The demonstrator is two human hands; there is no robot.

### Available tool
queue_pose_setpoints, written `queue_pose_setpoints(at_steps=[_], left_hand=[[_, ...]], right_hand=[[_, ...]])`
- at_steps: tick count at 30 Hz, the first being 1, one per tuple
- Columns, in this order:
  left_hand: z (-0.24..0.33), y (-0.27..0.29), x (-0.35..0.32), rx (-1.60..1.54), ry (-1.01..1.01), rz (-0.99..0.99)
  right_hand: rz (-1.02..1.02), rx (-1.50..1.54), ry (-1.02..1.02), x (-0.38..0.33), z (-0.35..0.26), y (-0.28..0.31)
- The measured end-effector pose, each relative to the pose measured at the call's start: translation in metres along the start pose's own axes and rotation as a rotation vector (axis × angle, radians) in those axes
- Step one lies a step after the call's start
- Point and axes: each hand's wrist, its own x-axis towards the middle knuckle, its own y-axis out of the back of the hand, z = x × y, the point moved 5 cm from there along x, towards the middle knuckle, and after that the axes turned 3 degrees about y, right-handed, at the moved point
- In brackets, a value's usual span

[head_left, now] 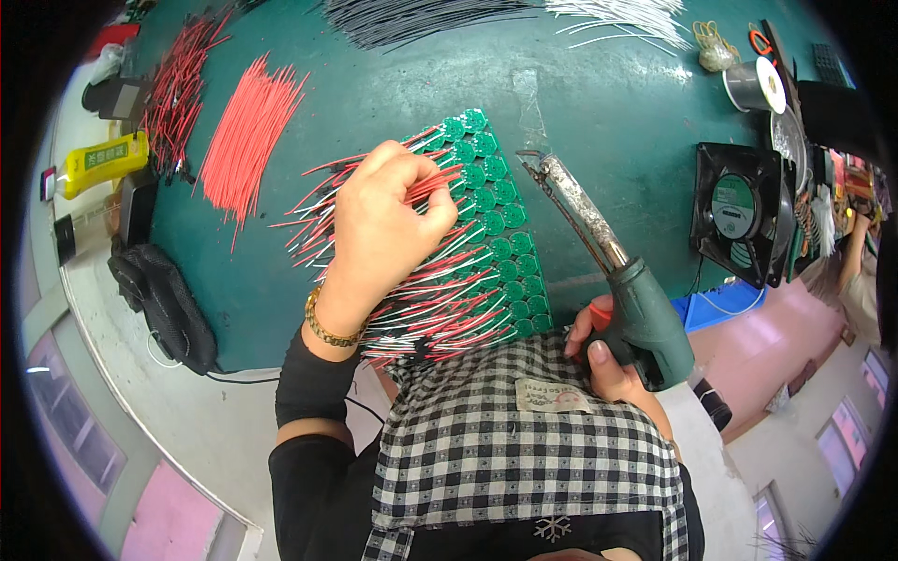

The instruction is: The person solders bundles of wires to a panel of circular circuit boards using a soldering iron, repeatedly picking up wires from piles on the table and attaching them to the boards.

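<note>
My left hand [379, 224] is closed round a small bunch of red wires [443, 179], held over a panel of round green circuit boards [505, 220]. Rows of red and white wires [440, 299] stick out leftward from the panel, and some lie partly under my wrist. Near the table's front edge, my right hand [613, 372] grips a dark green soldering gun [655, 323] with an orange-red trigger. Its worn metal barrel [582, 201] points up and away, with the thin tip at the far end, right of the panel and apart from it.
Red wires [251, 140] lie in a pile at left, beside a darker red bundle [182, 89]. Grey wires [412, 21] and white wires [622, 19] lie at the back. To the right are a black fan [744, 210] and a wire spool [754, 86]; a yellow bottle [103, 164] is far left.
</note>
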Motion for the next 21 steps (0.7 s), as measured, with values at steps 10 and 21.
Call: queue_pose_setpoints(at_steps=[10, 21], left_hand=[[-0.001, 0.0, 0.001, 0.01, 0.008, 0.006], [0.007, -0.005, -0.008, -0.043, 0.064, -0.074]], right_hand=[[-0.101, 0.108, -0.029, -0.008, 0.021, 0.01], [-0.139, -0.061, -0.009, -0.006, 0.03, 0.01]])
